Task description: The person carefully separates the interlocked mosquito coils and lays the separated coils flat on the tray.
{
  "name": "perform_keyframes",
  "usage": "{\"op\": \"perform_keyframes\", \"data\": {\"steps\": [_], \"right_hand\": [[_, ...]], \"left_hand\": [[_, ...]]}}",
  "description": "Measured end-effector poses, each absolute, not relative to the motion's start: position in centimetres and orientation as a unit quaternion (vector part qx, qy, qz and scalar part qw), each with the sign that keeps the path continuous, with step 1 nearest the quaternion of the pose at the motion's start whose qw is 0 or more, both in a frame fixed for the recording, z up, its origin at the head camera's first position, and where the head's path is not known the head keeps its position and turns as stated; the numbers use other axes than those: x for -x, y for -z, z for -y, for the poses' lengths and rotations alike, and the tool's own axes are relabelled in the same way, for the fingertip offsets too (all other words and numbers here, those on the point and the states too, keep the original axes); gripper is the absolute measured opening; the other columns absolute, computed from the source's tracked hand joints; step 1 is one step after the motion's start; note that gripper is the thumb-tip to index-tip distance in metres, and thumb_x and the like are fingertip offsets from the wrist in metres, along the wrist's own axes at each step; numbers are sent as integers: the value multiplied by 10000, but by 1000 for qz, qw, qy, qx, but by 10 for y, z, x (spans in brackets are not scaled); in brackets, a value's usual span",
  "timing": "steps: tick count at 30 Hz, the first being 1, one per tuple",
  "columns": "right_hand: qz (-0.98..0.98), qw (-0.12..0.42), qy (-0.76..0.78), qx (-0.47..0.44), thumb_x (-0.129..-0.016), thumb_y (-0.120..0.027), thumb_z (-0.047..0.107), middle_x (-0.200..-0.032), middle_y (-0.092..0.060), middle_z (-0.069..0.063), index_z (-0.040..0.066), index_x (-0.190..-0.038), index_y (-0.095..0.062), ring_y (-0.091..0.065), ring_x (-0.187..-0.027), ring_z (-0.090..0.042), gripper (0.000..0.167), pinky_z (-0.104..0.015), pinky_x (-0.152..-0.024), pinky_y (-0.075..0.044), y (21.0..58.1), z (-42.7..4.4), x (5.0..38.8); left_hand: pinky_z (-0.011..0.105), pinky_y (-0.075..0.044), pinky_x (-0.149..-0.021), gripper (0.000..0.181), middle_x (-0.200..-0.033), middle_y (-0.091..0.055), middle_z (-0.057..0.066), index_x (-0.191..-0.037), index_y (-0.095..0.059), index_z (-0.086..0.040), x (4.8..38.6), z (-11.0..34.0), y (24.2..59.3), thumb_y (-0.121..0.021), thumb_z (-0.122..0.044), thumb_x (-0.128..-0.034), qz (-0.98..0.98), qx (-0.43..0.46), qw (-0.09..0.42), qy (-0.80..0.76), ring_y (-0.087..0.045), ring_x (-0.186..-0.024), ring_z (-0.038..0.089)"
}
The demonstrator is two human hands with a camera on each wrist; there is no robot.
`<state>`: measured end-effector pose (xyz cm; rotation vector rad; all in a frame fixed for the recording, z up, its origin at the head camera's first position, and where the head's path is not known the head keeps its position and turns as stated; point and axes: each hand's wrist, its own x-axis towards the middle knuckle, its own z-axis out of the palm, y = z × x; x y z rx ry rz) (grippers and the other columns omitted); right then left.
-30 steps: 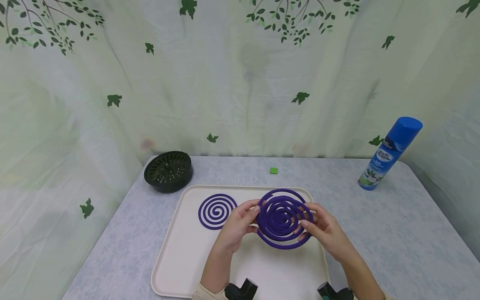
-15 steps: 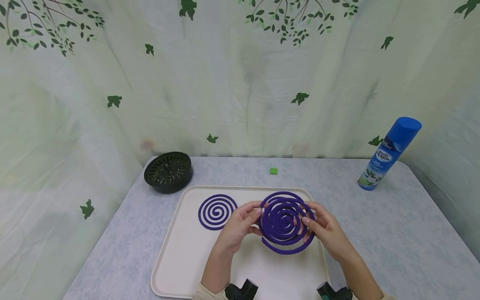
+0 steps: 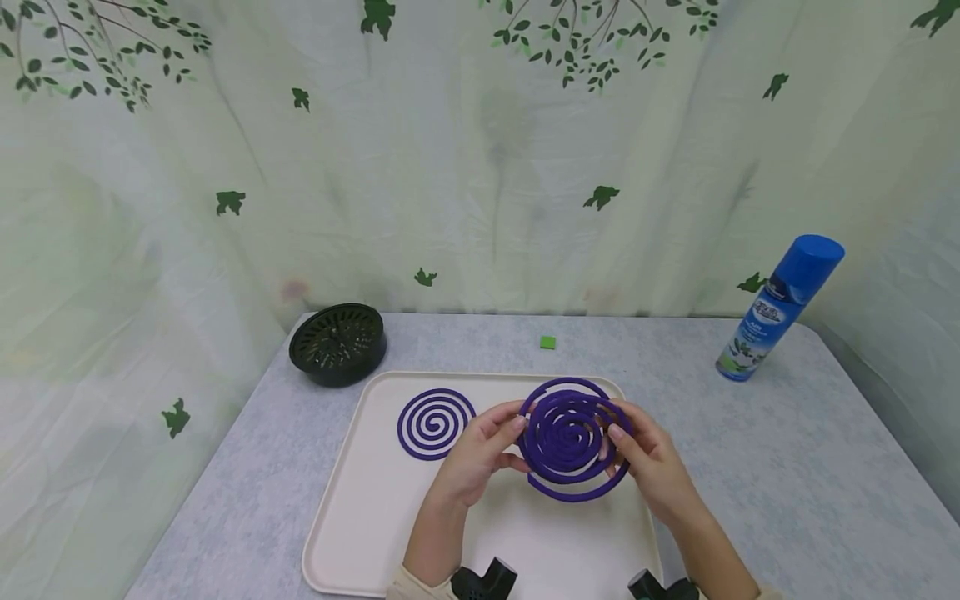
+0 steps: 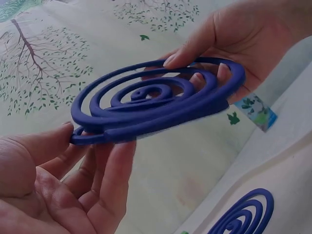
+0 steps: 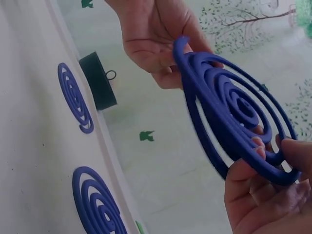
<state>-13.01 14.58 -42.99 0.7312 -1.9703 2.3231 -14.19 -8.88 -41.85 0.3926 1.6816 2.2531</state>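
Purple mosquito coils [image 3: 567,437], apparently two overlapping spirals, are held up between both hands above the tray. The left hand [image 3: 482,450] pinches their left edge with thumb and fingers; in the left wrist view its fingertips also support the underside. On the opposite edge the right hand [image 3: 654,462] grips, thumb on the near face and fingers behind. A loose outer turn hangs below the rest. Flat on the tray [image 3: 555,550] lies another purple coil [image 3: 435,424]. In the right wrist view a further coil [image 5: 100,204] lies there, hidden in the head view behind the held ones.
A round black holder [image 3: 337,344] with a slotted top stands at the back left of the table [image 3: 765,467]. Behind the tray is a small green square [image 3: 548,342]. A blue spray can [image 3: 780,307] stands back right. Leaf-printed curtain [image 3: 480,167] hangs behind.
The held coils have shifted slightly right and turned a little, and the loose outer turn's end now shows at lower left. The right thumb has moved a little up along the edge.
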Motion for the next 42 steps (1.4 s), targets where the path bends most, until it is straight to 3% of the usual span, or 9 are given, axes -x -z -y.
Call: {"op": "perform_keyframes", "data": {"steps": [16, 20, 23, 29, 36, 42], "right_hand": [[606, -11, -761, -230, -961, -358, 7, -1006, -604, 5, 60, -1175, -479, -580, -861, -89, 252, -210, -664, -492, 429, -141, 131], [650, -9, -735, -190, -930, -458, 22, -971, -627, -3, -56, -1111, -512, -595, -869, -108, 204, -216, -730, -490, 427, -139, 129], [678, -20, -714, -174, -887, -540, 24, -974, -634, -15, -147, -1089, -500, -598, -899, -129, 267, -245, -769, -491, 426, -138, 127], [679, -43, -710, -181, -846, -593, 10, -1005, -643, -18, -152, -1098, -515, -596, -945, -143, 309, -269, -770, -496, 427, -136, 128], [678, -47, -711, -179, -859, -582, 25, -871, -633, -57, -130, -1059, -530, -590, -701, -130, 258, -285, -617, -522, 425, -135, 126], [673, -47, -715, -184, -861, -573, 9, -872, -635, -86, -132, -1075, -524, -600, -698, -146, 261, -300, -603, -526, 422, -135, 124]], "left_hand": [[234, -489, -636, 387, -919, -619, -11, -1233, -454, 70, 142, 88, 420, -486, -179, -939, -565, -159, 164, -793, -573, -759, 98], [225, -489, -683, 336, -988, -617, -9, -1211, -505, 16, 140, 86, 418, -496, -174, -934, -542, -150, 178, -807, -588, -809, 90], [244, -502, -704, 352, -1052, -604, 17, -1228, -492, 16, 139, 85, 416, -499, -176, -933, -533, -141, 191, -812, -599, -854, 111], [263, -506, -736, 441, -1085, -597, 44, -1267, -414, 79, 139, 86, 415, -489, -205, -938, -537, -129, 202, -809, -611, -883, 138], [240, -507, -709, 423, -1016, -611, 20, -1270, -400, 67, 138, 87, 415, -450, -212, -956, -526, -154, 211, -809, -614, -834, 113], [225, -505, -694, 403, -993, -603, 16, -1267, -387, 53, 137, 87, 415, -428, -211, -965, -514, -172, 215, -812, -607, -819, 99]]}}
